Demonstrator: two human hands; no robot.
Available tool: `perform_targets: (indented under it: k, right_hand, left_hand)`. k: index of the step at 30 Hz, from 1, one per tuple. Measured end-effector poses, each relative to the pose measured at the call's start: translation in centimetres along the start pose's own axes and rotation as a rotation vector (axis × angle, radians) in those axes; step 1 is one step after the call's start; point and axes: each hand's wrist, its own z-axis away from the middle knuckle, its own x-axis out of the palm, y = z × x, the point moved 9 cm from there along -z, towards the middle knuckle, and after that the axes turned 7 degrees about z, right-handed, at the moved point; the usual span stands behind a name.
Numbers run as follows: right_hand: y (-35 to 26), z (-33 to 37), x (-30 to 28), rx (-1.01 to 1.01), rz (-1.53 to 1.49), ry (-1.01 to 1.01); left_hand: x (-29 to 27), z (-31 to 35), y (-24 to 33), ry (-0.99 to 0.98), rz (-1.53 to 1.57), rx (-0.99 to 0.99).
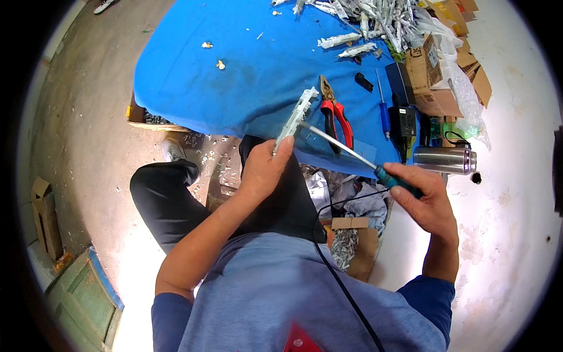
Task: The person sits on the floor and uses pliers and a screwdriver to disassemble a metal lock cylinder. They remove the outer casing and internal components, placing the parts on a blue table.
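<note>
My left hand [264, 168] is closed around the lower end of a long, narrow whitish-grey part [297, 116], which slants up over the table's front edge. What kind of part it is I cannot make out. In my right hand [426, 196] is a screwdriver [346, 149] with a dark green handle and a long metal shaft. Its tip meets the side of the part near the middle. Just beyond lie pliers [335, 117] with red and black handles, jaws pointing away from me.
A blue cloth [193, 70] covers the table. Several similar whitish parts [381, 23] are heaped at the far right. Along the right edge are a blue screwdriver [384, 120], a black device [403, 123], a steel flask [444, 160] and cardboard boxes [423, 64]. A black cable [337, 276] crosses my shirt.
</note>
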Motion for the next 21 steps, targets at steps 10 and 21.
perform_targets:
  k: [10, 21]
  right_hand:
    - [-1.0, 0.6, 0.5, -0.031, 0.046, -0.013]
    - [3.7, 1.3, 1.1, 0.041, -0.197, 0.122]
  left_hand:
    - [-0.1, 0.4, 0.0, 0.040, 0.090, 0.015]
    - [1.5, 1.4, -0.5, -0.101, 0.503, -0.282]
